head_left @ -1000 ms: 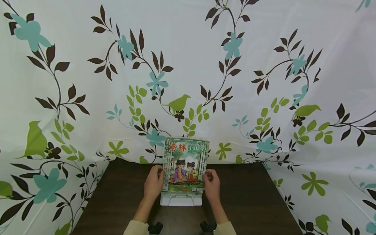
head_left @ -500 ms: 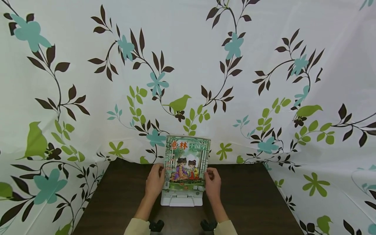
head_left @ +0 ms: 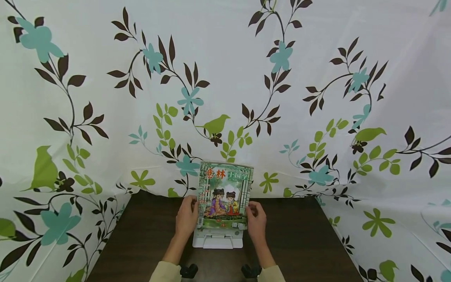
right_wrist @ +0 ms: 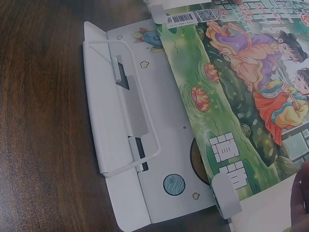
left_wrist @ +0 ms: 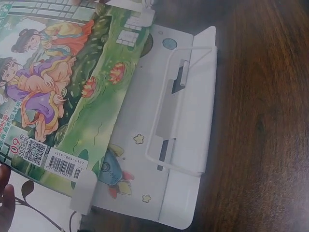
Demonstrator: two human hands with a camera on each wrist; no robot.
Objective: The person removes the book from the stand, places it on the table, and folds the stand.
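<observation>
A green magazine point(head_left: 224, 196) with two cartoon figures and red title characters on its cover leans upright against a white book stand point(head_left: 217, 239). My left hand point(head_left: 186, 217) grips its left edge, and my right hand point(head_left: 256, 219) grips the right edge with curled fingers. Below the magazine's bottom edge, the stand's wire bracket point(left_wrist: 152, 140) and star-printed plate point(left_wrist: 139, 193) show. White tabs, one of them a white tab point(right_wrist: 225, 195) in the right wrist view, overlap the lower corners of the cover. Fingertips behind the magazine are hidden.
The stand rests on a dark brown wooden table point(head_left: 299, 239). Behind it hangs a white cloth point(head_left: 225, 51) printed with leaves, flowers and birds. Black wrist devices, such as the left device point(head_left: 189, 271), sit by the cream sleeves point(head_left: 165, 272).
Both hands have moved slightly up with the magazine, so a little more of the stand's plate shows beneath it. The stand stays in place.
</observation>
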